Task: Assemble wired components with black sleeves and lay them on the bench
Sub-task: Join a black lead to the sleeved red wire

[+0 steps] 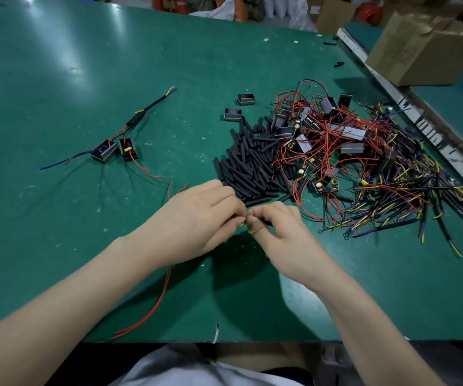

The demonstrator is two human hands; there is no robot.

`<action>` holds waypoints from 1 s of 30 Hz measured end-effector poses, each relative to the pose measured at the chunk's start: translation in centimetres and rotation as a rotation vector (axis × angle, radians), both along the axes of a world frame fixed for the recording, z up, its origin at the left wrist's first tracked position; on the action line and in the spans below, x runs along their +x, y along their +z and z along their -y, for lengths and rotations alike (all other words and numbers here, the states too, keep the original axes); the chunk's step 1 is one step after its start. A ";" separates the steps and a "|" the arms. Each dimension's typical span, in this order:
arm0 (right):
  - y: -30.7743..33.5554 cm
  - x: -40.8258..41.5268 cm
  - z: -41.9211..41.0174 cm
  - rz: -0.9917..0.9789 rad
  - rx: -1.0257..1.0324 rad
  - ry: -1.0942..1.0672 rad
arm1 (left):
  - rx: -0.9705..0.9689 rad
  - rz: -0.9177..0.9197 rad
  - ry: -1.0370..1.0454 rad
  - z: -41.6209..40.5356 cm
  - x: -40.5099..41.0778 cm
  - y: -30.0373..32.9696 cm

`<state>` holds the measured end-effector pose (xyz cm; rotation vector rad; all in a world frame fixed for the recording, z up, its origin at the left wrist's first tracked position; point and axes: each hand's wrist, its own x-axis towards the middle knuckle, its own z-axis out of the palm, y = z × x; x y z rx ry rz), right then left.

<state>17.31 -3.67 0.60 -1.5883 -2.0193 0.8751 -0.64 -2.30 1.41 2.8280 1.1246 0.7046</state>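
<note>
Both hands meet just above the green bench (57, 79), near its front edge. Left hand (197, 218) has fingers curled, pinching something small at the fingertips; red wires (158, 296) run out from under the palm and trail back toward the bench edge, with two more red ends poking up past the knuckles. Right hand (277, 232) is also curled, thumb and forefinger pinching a black sleeve (266, 222), only a short stretch of it visible behind the fingers. A speck of yellow shows right where the two thumbs touch; can't tell what it belongs to. Sleeve pile (249, 165) sits just beyond the hands: short matte black tubes, all similar length, lying roughly parallel in a loose heap. Right of that, touching it, a tangle of components (327, 135): small black boxes with grey faces, little boards with round capacitors, thin red leads looping everywhere. Further right, a heap of cables (402, 190), black-jacketed with yellow, blue and purple cores at the ends. Two empty black housings (245, 99) stand apart behind the sleeve pile. Finished unit (116, 147) lies well left: two boxes side by side, red and blue leads, joined to a black-sleeved cable that runs up and away to yellow and blue tips. Cardboard box (430, 45) at far right.
</note>
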 end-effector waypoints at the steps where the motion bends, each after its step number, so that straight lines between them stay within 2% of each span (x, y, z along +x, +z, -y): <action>1: 0.0 0.0 -0.1 0.022 -0.006 0.023 | -0.021 0.019 -0.014 -0.1 -0.1 0.0; 7: 0.1 -0.2 -0.3 -0.028 -0.050 0.041 | -0.041 0.029 -0.032 -0.3 -0.3 0.1; 12: 0.4 -0.6 -0.2 -0.194 -0.036 0.012 | -0.231 0.234 0.057 -0.7 -0.5 -0.1; 14: 0.3 -0.5 -0.3 -0.158 -0.006 0.029 | -0.248 0.209 0.044 -0.8 -0.6 -0.2; 17: 0.1 -0.5 -0.6 -0.057 -0.002 0.052 | -0.170 0.087 0.002 -0.6 -0.5 -0.2; 20: -0.3 -0.5 -0.7 -0.051 0.001 -0.001 | -0.122 0.036 0.037 -0.5 -0.3 -0.2; 25: -0.6 -0.1 -0.7 -0.188 -0.118 0.009 | -0.139 0.080 0.041 -0.3 -0.3 -0.6; 30: -1.2 -0.3 -0.8 -0.187 -0.135 -0.017 | -0.191 0.187 0.103 0.1 -0.4 -1.4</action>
